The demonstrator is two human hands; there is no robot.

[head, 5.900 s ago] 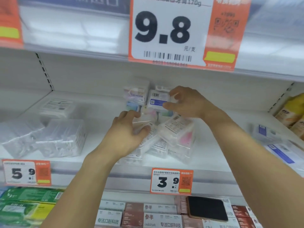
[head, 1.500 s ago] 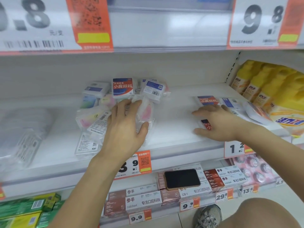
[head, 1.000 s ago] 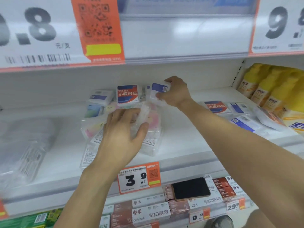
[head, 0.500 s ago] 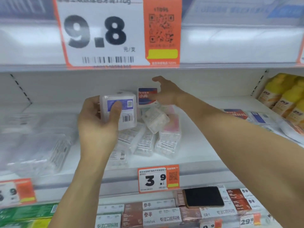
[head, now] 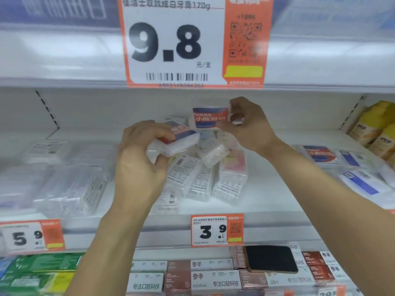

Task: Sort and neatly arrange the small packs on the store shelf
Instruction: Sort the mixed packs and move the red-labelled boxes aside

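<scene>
The person's left hand (head: 139,165) grips one small white pack (head: 177,139) with a blue and red label, fingers curled over its top and thumb under it, holding it tilted above the middle shelf (head: 277,201). The right hand (head: 250,124) pinches a second pack (head: 210,118), a white one whose blue and red label faces the camera, holding it upright by its right edge at the back of the shelf. The two hands are apart, each with its own pack.

Below and between the hands lies a loose heap of clear packs (head: 205,178): about four long ones lean side by side toward the shelf front, and one smaller clear box (head: 212,152) lies crooked on top of them. The exact count at the back of the heap is hidden by the hands.

To the right, at least three flat packs with blue labels (head: 342,165) lie on the same shelf, well apart from the heap. To the left, blurred clear bags (head: 70,186) sit near the shelf front. Yellow bottles (head: 374,127) stand at the far right; at least three show.

Three price tags are readable: a large 9.8 tag (head: 171,43) on the shelf above, a 3.9 tag (head: 215,230) and a 5.9 tag (head: 30,237) on the middle shelf edge. One black phone (head: 270,258) lies on boxes on the lower shelf.
</scene>
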